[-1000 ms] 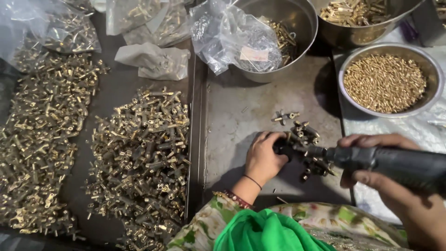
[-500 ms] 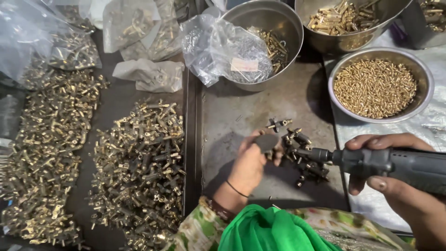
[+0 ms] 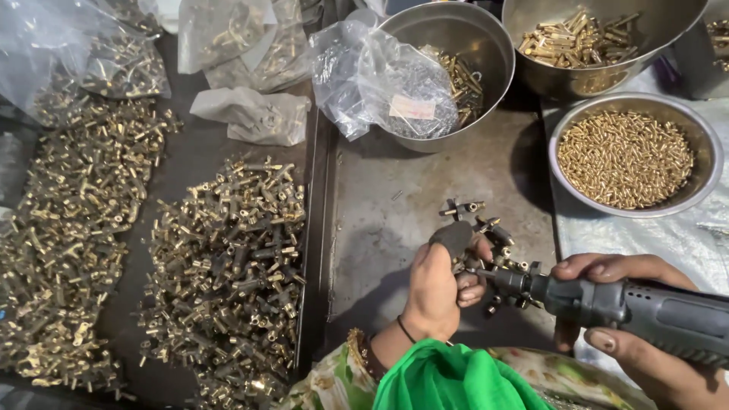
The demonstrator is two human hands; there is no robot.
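The left hand [image 3: 440, 285] is curled nearly shut around a small brass fitting [image 3: 465, 267], pinched between thumb and fingertips; a dark cap covers the thumb. Most of the fitting is hidden behind the fingers, so its exact shape is hard to tell. The right hand [image 3: 630, 326] is wrapped closed around the grey body of a driver [image 3: 645, 307], whose tip points left and meets the fitting at the left hand's fingertips.

The held piece sits just above the metal tabletop [image 3: 387, 228], beside a small cluster of like fittings [image 3: 493, 243] lying loose under and behind the tool's nose.

The fitting looks stiff, hard and dense for its size, with smooth, likely slippery surfaces. It will not crush, so a firm pinch across its body suits it, leaving the end that faces the tool clear. The driver is the heavier item and is best held around its thick barrel, as it is now.

Left of the tabletop, a dark tray [image 3: 190, 144] carries big heaps of brass parts [image 3: 228, 266]. Behind stand three steel bowls: one with a plastic bag [image 3: 387, 76] spilling from it, one with longer brass pieces [image 3: 585, 38], one full of small brass pins [image 3: 626, 156].
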